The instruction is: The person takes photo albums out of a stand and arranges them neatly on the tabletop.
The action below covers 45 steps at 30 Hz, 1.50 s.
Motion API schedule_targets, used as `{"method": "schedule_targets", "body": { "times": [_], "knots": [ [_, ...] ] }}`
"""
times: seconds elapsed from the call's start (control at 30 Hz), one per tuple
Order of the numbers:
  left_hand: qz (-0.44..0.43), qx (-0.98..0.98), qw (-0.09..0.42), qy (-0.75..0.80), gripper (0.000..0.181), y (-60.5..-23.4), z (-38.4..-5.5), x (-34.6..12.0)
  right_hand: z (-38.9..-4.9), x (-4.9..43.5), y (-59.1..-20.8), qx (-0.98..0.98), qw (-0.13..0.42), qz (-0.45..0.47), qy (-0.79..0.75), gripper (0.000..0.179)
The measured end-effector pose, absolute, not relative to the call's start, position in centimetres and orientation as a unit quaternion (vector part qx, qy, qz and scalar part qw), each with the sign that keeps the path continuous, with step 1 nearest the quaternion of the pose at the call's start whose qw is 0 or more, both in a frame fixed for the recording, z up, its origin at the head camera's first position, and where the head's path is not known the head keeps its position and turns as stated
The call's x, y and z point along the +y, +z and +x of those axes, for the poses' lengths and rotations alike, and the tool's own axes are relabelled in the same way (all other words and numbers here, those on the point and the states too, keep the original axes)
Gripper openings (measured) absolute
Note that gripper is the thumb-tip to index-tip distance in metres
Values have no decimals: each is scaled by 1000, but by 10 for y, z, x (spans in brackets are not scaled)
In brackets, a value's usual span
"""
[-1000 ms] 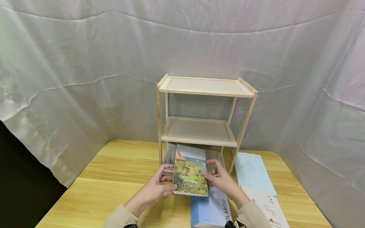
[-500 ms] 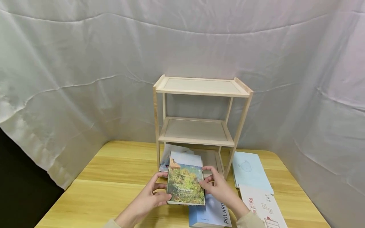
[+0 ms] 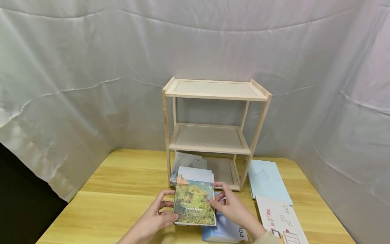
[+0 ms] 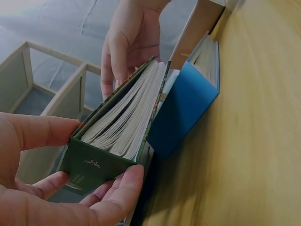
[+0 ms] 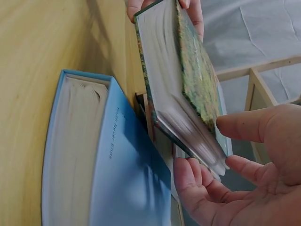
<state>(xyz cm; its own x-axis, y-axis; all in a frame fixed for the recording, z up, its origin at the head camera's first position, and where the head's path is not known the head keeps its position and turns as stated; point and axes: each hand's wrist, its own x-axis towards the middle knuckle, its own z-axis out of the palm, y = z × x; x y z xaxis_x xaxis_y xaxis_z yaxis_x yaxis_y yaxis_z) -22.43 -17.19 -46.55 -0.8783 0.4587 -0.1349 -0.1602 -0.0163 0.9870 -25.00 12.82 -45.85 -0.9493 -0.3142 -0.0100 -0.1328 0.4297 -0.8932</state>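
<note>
Holding album (image 3: 195, 201) over table (image 3: 122, 193) near front edge of rack (image 3: 210, 137), clamped by left grip (image 3: 156, 212) and right grip (image 3: 233, 206). Might fan open if loosened rightward, or clip blue book (image 3: 223, 226) if lowered.

A person's two ungloved hands and part of one garment. The left grip (image 3: 161, 214) is a human hand with slim fingers (image 4: 49, 130) and rounded tips, leading back to a bare forearm (image 3: 136, 233). The right grip (image 3: 229, 202) is similar in build, and behind its bare wrist (image 3: 250, 224) comes a long sleeve (image 3: 266, 238) in pale beige, almost cream, cloth. Only the plain cuff end shows, cut off by the bottom edge of the head view. In the right wrist view, fine creases cross the finger joints, and the smooth palm (image 5: 287, 157) is partly visible.
</note>
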Motion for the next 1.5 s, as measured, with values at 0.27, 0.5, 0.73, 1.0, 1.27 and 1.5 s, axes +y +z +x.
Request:
{"method": "schedule_targets", "body": {
  "times": [0.27, 0.5, 0.73, 1.0, 1.27, 1.5],
  "knots": [
    [99, 662, 239, 704, 71, -472, -218, -185, -244, 120, -458, 854, 105, -162, -483, 59],
    [84, 667, 251, 696, 72, -478, -216, -196, -243, 112, -460, 853, 130, -172, -475, 61],
    [74, 651, 261, 709, 70, -479, -212, -203, -239, 108, -460, 846, 140, -176, -484, 60],
    [68, 639, 274, 715, 68, -486, -208, -212, -232, 101, -460, 838, 154, -182, -491, 62],
    [63, 639, 267, 719, 70, -489, -207, -217, -231, 94, -458, 837, 166, -178, -490, 64],
    [72, 632, 275, 721, 68, -490, -207, -222, -230, 88, -460, 832, 179, -180, -493, 65]
  ]
}}
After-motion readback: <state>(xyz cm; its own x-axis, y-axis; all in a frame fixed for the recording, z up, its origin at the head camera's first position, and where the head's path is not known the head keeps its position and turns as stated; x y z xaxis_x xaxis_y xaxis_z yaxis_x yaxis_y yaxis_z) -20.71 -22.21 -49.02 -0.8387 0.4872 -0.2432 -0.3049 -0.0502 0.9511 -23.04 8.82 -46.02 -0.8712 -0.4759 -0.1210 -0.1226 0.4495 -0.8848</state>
